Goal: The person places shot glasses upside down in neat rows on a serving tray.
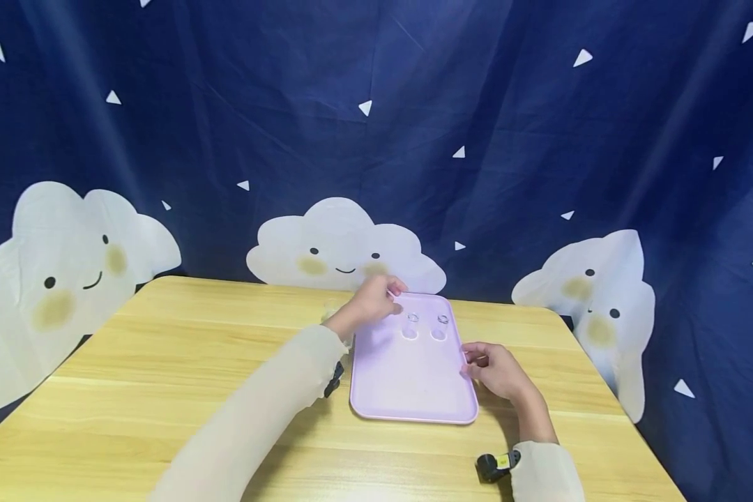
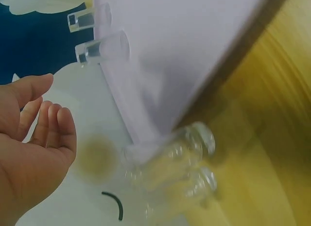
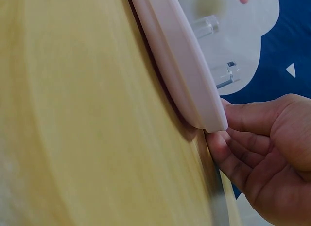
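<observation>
A pale purple tray point(image 1: 414, 376) lies on the wooden table. Two clear glasses, the left one point(image 1: 411, 326) and the right one point(image 1: 440, 328), stand on its far half with their wider ends down. My right hand point(image 1: 498, 373) pinches the tray's right edge between thumb point(image 3: 252, 116) and fingers. Over the far left corner of the tray, my left hand point(image 1: 371, 300) has its fingers loosely bent with nothing between them. More clear glassware point(image 2: 170, 158) stands beside the tray's left edge, mostly hidden by my left arm in the head view.
The wooden table point(image 1: 182, 348) extends on both sides of the tray. Behind its far edge hangs a dark blue curtain point(image 1: 288, 125) with white clouds and triangles. A black wrist camera point(image 1: 492, 467) shows by my right sleeve.
</observation>
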A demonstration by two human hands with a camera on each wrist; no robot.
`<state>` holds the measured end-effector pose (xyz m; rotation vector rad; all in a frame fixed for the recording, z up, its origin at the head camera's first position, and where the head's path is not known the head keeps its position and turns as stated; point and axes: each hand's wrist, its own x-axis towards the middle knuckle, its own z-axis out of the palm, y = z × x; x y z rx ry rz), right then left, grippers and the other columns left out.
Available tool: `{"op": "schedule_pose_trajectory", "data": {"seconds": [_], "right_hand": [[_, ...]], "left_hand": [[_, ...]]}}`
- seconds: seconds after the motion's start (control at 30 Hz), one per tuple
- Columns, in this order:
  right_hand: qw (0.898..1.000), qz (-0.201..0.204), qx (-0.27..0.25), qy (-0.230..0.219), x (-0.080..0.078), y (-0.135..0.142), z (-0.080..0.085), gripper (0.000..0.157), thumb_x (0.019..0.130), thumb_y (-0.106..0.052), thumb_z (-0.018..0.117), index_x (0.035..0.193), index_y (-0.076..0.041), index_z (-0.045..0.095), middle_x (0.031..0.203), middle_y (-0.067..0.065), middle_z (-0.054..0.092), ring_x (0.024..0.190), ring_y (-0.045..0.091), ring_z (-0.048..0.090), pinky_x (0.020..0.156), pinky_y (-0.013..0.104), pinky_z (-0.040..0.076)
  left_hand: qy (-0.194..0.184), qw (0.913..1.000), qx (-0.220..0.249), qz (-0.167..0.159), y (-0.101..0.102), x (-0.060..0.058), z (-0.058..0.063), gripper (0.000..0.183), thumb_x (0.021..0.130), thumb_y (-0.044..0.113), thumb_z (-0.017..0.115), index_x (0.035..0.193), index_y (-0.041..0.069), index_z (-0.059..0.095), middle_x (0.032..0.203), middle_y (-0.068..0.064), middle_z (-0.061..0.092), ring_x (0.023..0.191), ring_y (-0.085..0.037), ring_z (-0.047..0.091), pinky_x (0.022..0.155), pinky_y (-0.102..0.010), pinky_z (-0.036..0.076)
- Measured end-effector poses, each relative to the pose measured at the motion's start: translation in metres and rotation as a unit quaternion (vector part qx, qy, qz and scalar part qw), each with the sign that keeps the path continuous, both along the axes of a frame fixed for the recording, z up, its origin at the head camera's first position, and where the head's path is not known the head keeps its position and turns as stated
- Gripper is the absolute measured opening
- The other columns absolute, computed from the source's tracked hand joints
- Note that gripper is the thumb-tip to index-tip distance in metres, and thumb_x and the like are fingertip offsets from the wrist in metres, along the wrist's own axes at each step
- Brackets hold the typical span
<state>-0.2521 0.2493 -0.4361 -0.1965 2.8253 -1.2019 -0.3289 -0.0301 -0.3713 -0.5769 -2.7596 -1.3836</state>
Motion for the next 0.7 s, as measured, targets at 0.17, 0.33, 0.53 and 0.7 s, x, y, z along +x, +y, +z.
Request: {"op": "schedule_pose_trajectory", "data": {"seconds": [0.17,0.33,0.53,0.7], "right_hand": [[1.000,-0.001,0.005,-0.002,0.000,0.000,0.000,0.036,0.092,0.000,0.070,0.128,0.001,0.067,0.104,0.008,0.071,0.095,0.024,0.064,0.076,0.031,0.054],[1.000,-0.002,0.008,-0.001,0.000,0.000,0.000,0.036,0.091,0.000,0.071,0.127,0.000,0.067,0.104,0.008,0.072,0.095,0.024,0.064,0.076,0.032,0.054],[1.000,-0.001,0.005,-0.001,0.001,0.000,0.000,0.037,0.091,-0.001,0.071,0.128,0.001,0.067,0.104,0.008,0.072,0.095,0.024,0.064,0.075,0.032,0.054],[1.000,0.003,0.005,0.005,0.001,0.000,0.001,0.037,0.091,0.000,0.072,0.127,0.002,0.067,0.104,0.008,0.072,0.095,0.024,0.064,0.074,0.033,0.054]], "left_hand": [[0.020,0.9998,-0.004,0.007,-0.015,-0.001,0.003,0.036,0.081,-0.005,0.078,0.116,0.001,0.071,0.108,-0.011,0.069,0.100,-0.026,0.063,0.091,-0.032,0.053],[0.028,0.9994,-0.016,0.011,-0.033,-0.002,0.003,0.037,0.082,-0.003,0.078,0.118,0.002,0.070,0.109,-0.012,0.069,0.103,-0.028,0.065,0.093,-0.034,0.053],[0.022,0.9997,-0.006,0.006,-0.056,-0.002,0.004,0.038,0.084,-0.004,0.075,0.122,-0.001,0.068,0.117,-0.021,0.068,0.108,-0.036,0.064,0.097,-0.038,0.053],[0.028,0.9994,-0.012,0.014,-0.071,-0.001,0.004,0.037,0.084,-0.004,0.076,0.121,0.001,0.069,0.114,-0.015,0.069,0.105,-0.031,0.065,0.096,-0.038,0.053]]}}
